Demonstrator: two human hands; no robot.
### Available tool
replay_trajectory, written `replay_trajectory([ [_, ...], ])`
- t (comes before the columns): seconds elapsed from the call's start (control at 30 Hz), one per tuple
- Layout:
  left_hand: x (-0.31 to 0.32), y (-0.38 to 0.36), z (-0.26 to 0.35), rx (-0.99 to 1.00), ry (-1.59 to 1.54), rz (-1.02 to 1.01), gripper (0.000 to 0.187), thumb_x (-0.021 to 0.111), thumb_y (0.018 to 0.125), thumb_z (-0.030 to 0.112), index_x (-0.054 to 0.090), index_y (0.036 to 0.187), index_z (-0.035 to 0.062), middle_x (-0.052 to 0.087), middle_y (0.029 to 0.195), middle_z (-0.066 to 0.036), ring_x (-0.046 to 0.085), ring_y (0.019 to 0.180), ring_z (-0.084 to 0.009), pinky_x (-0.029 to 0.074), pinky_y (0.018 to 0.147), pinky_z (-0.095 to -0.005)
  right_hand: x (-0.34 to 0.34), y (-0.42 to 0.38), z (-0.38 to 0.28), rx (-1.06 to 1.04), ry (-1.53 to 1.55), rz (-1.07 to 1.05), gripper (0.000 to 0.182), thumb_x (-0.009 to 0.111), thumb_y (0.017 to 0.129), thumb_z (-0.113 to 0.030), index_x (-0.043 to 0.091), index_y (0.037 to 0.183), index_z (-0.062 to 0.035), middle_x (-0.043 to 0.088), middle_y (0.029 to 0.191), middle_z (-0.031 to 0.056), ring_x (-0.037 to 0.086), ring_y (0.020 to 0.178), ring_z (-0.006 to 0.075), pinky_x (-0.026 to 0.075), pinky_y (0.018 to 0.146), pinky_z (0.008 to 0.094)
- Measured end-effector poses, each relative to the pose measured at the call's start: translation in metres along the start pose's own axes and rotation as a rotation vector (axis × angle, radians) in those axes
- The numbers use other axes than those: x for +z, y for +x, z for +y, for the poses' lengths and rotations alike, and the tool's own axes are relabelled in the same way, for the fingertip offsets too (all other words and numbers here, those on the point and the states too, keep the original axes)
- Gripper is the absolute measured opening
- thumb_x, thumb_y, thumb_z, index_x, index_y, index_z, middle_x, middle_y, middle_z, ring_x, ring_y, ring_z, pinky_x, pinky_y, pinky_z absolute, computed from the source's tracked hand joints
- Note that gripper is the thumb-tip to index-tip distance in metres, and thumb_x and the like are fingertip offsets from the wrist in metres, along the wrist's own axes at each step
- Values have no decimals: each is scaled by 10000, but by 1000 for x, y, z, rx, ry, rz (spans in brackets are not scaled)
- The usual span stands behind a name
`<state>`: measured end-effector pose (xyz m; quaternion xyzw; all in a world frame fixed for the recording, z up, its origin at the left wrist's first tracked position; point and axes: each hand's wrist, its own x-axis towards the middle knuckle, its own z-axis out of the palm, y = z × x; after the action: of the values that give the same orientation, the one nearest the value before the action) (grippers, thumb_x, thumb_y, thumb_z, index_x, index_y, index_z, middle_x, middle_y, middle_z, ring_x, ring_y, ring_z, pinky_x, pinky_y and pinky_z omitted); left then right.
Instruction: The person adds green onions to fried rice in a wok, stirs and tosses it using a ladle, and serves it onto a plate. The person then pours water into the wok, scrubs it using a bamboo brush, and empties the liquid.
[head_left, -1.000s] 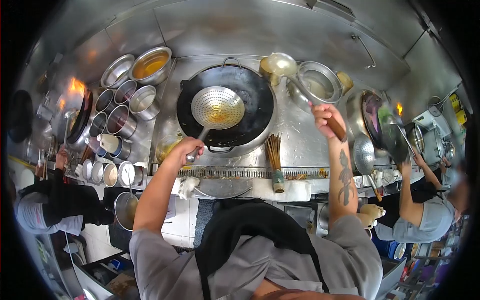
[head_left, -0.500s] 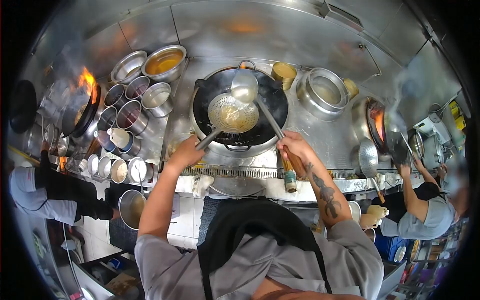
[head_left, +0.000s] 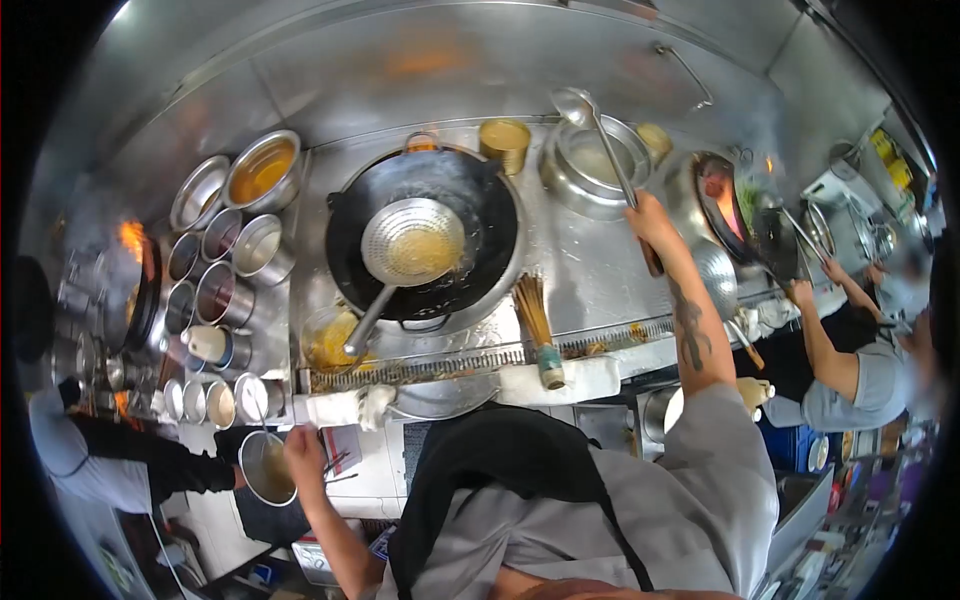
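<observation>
My right hand [head_left: 650, 222] is wrapped round the wooden-ended handle of a metal ladle [head_left: 573, 105], whose bowl is raised at the back edge of a steel pot [head_left: 560, 185]. My left hand [head_left: 303, 455] is low on the left, beside a pot of pale liquid [head_left: 269, 476]; its fingers are too blurred to make out. A perforated strainer [head_left: 390, 240] with pale yellow food in it lies in the black wok [head_left: 345, 225], its handle across the near rim. No hand touches the strainer.
Several metal containers [head_left: 258, 243] and a bowl of orange liquid [head_left: 262, 175] stand left. A bamboo brush [head_left: 537, 320] lies at the counter's front, a yellow tin [head_left: 505, 143] behind the wok. Flames [head_left: 727, 195] burn right, near a co-worker's arms [head_left: 825, 355]; another person [head_left: 110, 460] is left.
My left hand has let go of the strainer and moved down and left. My right hand has carried the ladle from over the wok to the right. The view has shifted.
</observation>
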<state>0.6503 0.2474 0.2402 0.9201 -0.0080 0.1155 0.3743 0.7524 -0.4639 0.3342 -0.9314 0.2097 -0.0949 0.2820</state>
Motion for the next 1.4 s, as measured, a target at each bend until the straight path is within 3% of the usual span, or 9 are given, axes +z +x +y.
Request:
replay_trajectory([
  [0.17, -27, -21, 39, -261, -149, 130, 298, 530, 942, 187, 504, 704, 9, 467, 629, -2, 401, 598, -75, 340, 529, -256, 22, 79, 81, 228, -109, -1, 184, 552, 766, -97, 576, 787, 84, 608, 626, 155, 624, 522, 267, 494, 483, 406],
  [0.3, -40, -37, 30, -210, -47, 105, 225, 570, 919, 125, 500, 728, 28, 386, 604, 35, 381, 592, -49, 318, 534, -211, 36, 97, 87, 352, -63, -79, 185, 559, 761, -119, 641, 730, 44, 635, 647, 179, 634, 573, 316, 503, 555, 440],
  [0.4, -37, -46, 37, -258, -54, 48, 159, 598, 885, 110, 528, 787, 5, 428, 648, 4, 413, 606, -72, 337, 535, -229, 71, 155, 166, 639, 887, -436, 106, 540, 763, -98, 585, 697, -28, 580, 583, 109, 566, 488, 252, 463, 472, 399],
  [0.43, -34, -48, 41, -174, 9, 45, 135, 606, 867, 101, 537, 812, -2, 453, 680, -19, 430, 615, -95, 353, 549, -244, 57, 136, 132, 732, 1383, -268, 90, 488, 790, -69, 465, 703, -75, 493, 556, 58, 490, 442, 189, 400, 414, 330],
  [0.57, -17, -34, 46, 42, 56, 25, 154, 631, 806, 70, 564, 906, -25, 524, 804, -108, 493, 680, -197, 411, 626, -308, 34, 127, 122, 780, 2038, -290, 101, 426, 819, -54, 399, 725, -79, 464, 586, -32, 491, 477, 82, 328, 437, 227],
  [0.93, 86, 92, 126, 549, 299, -87, 480, 674, 748, 105, 494, 1176, -14, 535, 1090, -249, 517, 1026, -414, 426, 882, -471, -25, 14, -21, 415, 2016, -818, 238, 452, 873, -108, 463, 1035, 66, 505, 745, 9, 503, 539, 75, 375, 471, 249],
  [1.0, 98, 107, 134, 379, 412, -300, 463, 685, 737, 161, 511, 1139, 10, 549, 1113, -217, 537, 1000, -395, 448, 849, -463, -15, -13, -43, 385, 2110, -905, 306, 446, 880, -112, 448, 1105, 95, 510, 785, 18, 513, 560, 78, 386, 480, 257],
  [1.23, 130, 124, 98, 354, 507, -371, 215, 583, 797, 119, 521, 970, 7, 635, 780, -180, 649, 779, -358, 519, 709, -460, 53, -105, -105, 504, 2244, -1138, 359, 417, 901, -120, 418, 1183, 102, 493, 812, 22, 511, 572, 78, 398, 507, 271],
  [1.4, 117, 132, 111, 286, 410, -480, 245, 589, 800, 143, 527, 966, -25, 643, 858, -232, 633, 843, -389, 497, 751, -474, 104, -128, -125, 627, 2048, -1208, 340, 444, 884, -111, 424, 1174, 65, 508, 791, 16, 512, 575, 90, 381, 490, 250],
])
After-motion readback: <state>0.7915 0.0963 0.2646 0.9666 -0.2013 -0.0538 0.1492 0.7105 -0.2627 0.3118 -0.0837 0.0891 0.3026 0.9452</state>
